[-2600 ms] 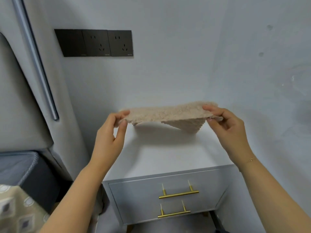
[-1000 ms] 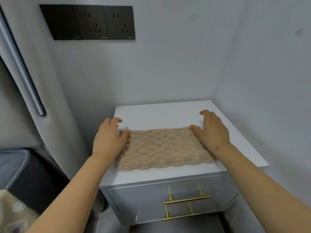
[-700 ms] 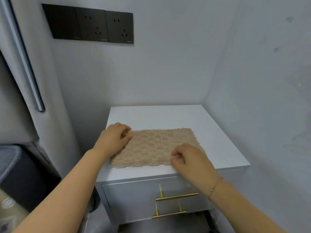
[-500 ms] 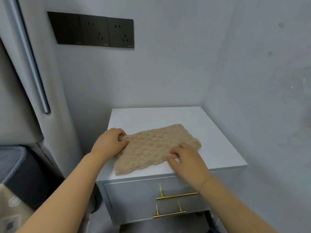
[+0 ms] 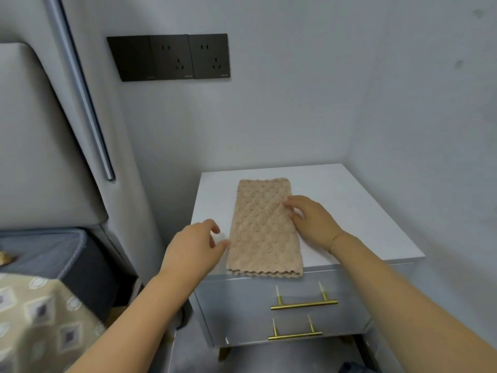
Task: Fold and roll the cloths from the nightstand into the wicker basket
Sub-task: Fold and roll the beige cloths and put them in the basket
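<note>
1 cloth (image 5: 263, 227) lies on the nightstand (image 5: 349, 211), folded into a long narrow strip that runs from the near edge, just above the drawers, toward the back wall. At its near end the wavy hems show stacked layers, so the folding looks done or nearly so. Rolling has not begun: the strip is flat along its whole length. The basket is not in view, and no other cloth shows on the top, so how many remain cannot be told.

The right hand (image 5: 312, 219), centre right of the frame, reaches in from the lower right. Its fingers (image 5: 289, 204) are spread and fairly straight, resting on the strip's right edge about midway along, pressing rather than gripping.

The left hand (image 5: 193, 246) comes in from the lower left and sits at the strip's left side near its front part. Its fingers are loosely bent, the tips at or just beside the cloth's edge, grasping nothing.

Likely next: roll the strip from 1 end, then carry it to the basket.
</note>
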Tool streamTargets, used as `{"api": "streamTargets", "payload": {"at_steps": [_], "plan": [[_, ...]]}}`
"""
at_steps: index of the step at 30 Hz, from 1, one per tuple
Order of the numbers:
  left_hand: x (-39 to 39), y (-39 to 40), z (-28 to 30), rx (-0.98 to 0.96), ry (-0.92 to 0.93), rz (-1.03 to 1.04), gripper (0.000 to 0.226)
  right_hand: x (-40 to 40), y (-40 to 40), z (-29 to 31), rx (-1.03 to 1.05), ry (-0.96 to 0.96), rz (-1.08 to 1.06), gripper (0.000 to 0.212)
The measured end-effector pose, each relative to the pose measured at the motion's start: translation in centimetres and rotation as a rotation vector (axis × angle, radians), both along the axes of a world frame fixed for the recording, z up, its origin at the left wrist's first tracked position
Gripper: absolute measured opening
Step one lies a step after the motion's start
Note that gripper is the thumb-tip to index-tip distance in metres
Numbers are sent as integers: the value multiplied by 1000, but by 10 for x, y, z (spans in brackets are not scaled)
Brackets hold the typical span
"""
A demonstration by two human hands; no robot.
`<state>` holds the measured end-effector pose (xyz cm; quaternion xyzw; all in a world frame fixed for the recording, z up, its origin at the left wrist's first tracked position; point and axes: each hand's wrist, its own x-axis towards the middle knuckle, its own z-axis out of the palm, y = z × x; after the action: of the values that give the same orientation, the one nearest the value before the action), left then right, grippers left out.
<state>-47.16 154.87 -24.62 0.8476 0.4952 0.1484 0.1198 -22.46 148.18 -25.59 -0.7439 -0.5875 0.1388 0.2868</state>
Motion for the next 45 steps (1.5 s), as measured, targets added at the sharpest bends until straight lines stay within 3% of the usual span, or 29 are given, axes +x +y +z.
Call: {"api": "streamTargets", "payload": {"at_steps": [4, 6, 9, 12, 16, 21, 27, 30, 33, 37, 45], "plan": [[-2, -8, 4, 147, -207, -349, 27, -10, -38, 4, -25, -136, 175, 50], [-2, -15, -4, 125, -149, -554, 39, -15, -56, 3, -72, -135, 226, 65], [-8, -12, -30, 143, 29, -646, 66, -20, -72, -10, -108, -168, 303, 74], [-18, -3, -53, 176, 63, -654, 73, -19, -79, -30, -97, -243, 380, 76], [-23, 1, -67, 195, -91, -618, 62, -21, -76, -46, 72, -310, 328, 64], [-15, -5, -64, 218, -201, -533, 51, -26, -73, -53, 268, -158, 219, 40], [-4, -11, -53, 278, -183, -558, 29, -29, -75, -43, 283, 24, 115, 25], [-5, -13, -42, 182, -233, -557, 17, -27, -74, -37, 230, 135, 64, 21], [-5, -12, -33, -50, -271, -461, 24, -21, -69, -34, 179, 172, 65, 10], [-3, -4, -27, -227, -283, -355, 44, -19, -62, -32, 163, 288, 57, 43], [13, 11, -20, -301, -256, -228, 44, -23, -43, -32, 193, 346, -94, 54]]}}
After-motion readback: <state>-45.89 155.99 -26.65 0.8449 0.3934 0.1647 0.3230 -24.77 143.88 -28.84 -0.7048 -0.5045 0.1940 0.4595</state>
